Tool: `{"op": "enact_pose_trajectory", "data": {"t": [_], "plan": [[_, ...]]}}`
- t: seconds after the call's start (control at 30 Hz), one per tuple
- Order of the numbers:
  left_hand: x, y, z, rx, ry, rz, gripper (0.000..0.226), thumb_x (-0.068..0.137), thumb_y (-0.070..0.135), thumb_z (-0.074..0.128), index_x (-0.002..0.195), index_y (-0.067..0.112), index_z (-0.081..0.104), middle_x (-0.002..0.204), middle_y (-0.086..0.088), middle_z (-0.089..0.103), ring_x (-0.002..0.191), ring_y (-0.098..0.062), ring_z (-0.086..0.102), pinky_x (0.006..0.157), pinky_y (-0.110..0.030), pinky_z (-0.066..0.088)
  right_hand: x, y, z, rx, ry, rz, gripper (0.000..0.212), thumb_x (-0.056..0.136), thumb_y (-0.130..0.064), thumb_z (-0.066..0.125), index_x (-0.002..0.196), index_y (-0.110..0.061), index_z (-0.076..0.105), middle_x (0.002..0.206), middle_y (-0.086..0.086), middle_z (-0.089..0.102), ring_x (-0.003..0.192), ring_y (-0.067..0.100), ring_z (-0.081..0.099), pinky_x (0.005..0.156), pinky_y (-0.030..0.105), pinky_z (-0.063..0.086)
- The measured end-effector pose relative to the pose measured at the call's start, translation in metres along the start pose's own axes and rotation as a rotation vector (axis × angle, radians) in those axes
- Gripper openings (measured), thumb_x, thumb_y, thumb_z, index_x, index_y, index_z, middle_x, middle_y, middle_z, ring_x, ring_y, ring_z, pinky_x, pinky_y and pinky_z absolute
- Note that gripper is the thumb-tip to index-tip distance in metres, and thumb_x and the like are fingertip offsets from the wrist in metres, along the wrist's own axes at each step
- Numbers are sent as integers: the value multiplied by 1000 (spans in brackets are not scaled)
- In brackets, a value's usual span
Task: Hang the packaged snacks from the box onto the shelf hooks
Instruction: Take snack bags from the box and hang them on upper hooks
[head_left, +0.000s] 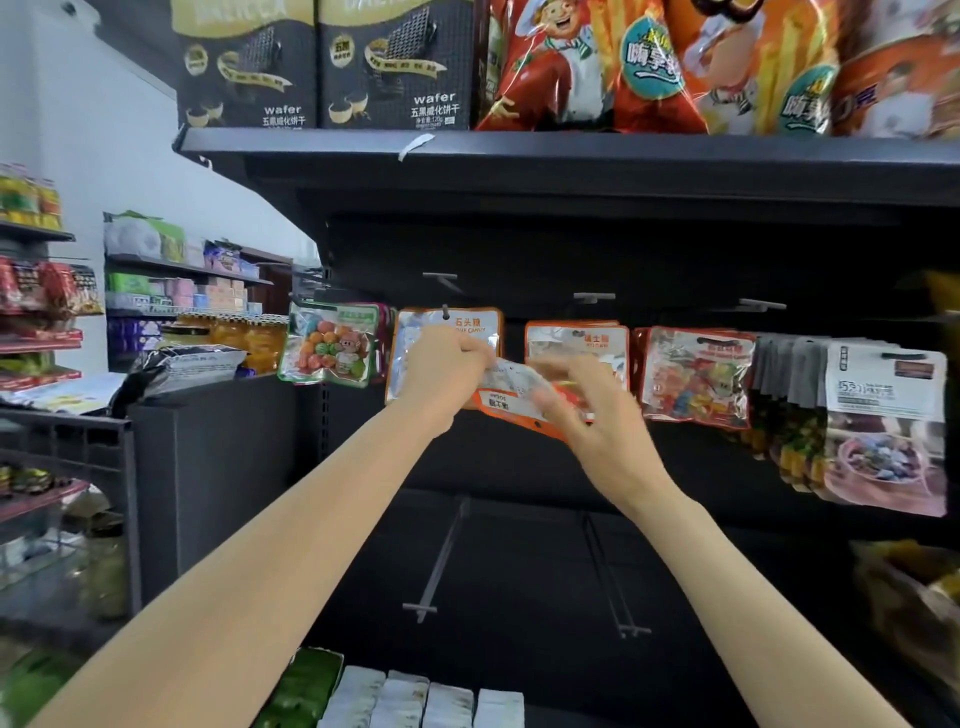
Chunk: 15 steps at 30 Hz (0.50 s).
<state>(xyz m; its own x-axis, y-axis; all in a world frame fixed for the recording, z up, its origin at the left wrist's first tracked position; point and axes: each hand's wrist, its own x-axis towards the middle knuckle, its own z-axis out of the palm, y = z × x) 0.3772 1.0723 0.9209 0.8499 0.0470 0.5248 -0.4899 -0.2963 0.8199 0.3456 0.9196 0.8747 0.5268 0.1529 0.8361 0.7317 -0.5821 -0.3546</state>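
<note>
Snack packet (511, 395), orange-edged, gripped by both left hand (441, 379) and right hand (592, 415) before black shop shelf (571, 156) hung with sweets.

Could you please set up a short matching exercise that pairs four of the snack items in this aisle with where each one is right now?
Things:
1. orange-edged snack packet
2. black wafer boxes
3. fruit-candy packets
4. white packages

Places:
A. on the top shelf, at the left
B. held between the left hand and the right hand
C. in a row at the bottom edge of the view
D. hanging at the left end of the hook row

Pairs: 1-B, 2-A, 3-D, 4-C
</note>
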Motion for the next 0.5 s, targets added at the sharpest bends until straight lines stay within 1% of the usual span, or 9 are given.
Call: {"op": "enact_pose_trajectory", "data": {"t": [0.07,0.1,0.17,0.23,0.3,0.37,0.4,0.47,0.5], "plan": [[1,3,2,-44,-9,-46,16,91,5,54,92,10,69,89,-2,62,86,-19,64,74,-33,57,-1,0,1,-196,-176,-61,52,82,-52,59,128,-29,50,120,-21,46,109,-7,43,89,9,37],[1,5,3,-62,-12,-58,17,92,5,53,87,11,68,85,-1,62,80,-17,64,68,-29,58,2,3,1,-304,-171,-106,51,84,-44,64,130,-25,51,123,-14,48,111,-1,44,91,14,39],[-1,6,5,-142,-19,-94,20,93,4,50,79,12,62,74,-1,63,66,-14,65,59,-26,56,7,8,2,-345,-64,-152,37,89,-21,65,125,-19,57,118,-6,58,107,8,53,90,28,48],[-5,6,7,-161,-52,-113,17,97,16,44,89,11,59,76,-5,67,70,-17,66,66,-29,57,12,9,-1,-235,52,-82,25,90,-16,63,114,-18,66,102,-6,68,96,10,62,82,34,53],[-6,3,9,28,-70,52,38,98,42,35,87,18,63,83,-9,69,80,-20,66,79,-34,54,17,9,-8,-146,104,67,16,88,-21,65,102,-16,71,88,-7,71,82,10,66,73,35,55],[-4,-1,11,208,-19,280,50,90,62,36,61,29,59,73,-2,64,80,-19,62,80,-37,51,24,10,-17,-50,49,186,10,85,-21,69,91,-15,72,81,-5,72,74,6,68,67,29,56],[-3,-2,13,277,3,379,45,88,62,43,57,31,54,71,2,59,82,-17,59,78,-36,49,26,10,-21,-18,-2,225,6,84,-21,70,88,-16,72,80,-5,72,72,4,68,64,24,54],[-4,2,16,245,-53,442,12,87,40,62,88,29,56,77,8,54,78,-6,56,71,-22,49,31,10,-29,-4,-52,247,7,81,-20,73,86,-16,71,79,-4,71,70,2,68,60,18,53],[-1,1,18,221,-89,447,29,86,25,66,111,25,51,79,8,55,70,-2,57,63,-16,48,32,11,-30,2,-24,245,11,79,-19,75,88,-15,72,81,-3,71,71,3,68,61,19,54]]}}
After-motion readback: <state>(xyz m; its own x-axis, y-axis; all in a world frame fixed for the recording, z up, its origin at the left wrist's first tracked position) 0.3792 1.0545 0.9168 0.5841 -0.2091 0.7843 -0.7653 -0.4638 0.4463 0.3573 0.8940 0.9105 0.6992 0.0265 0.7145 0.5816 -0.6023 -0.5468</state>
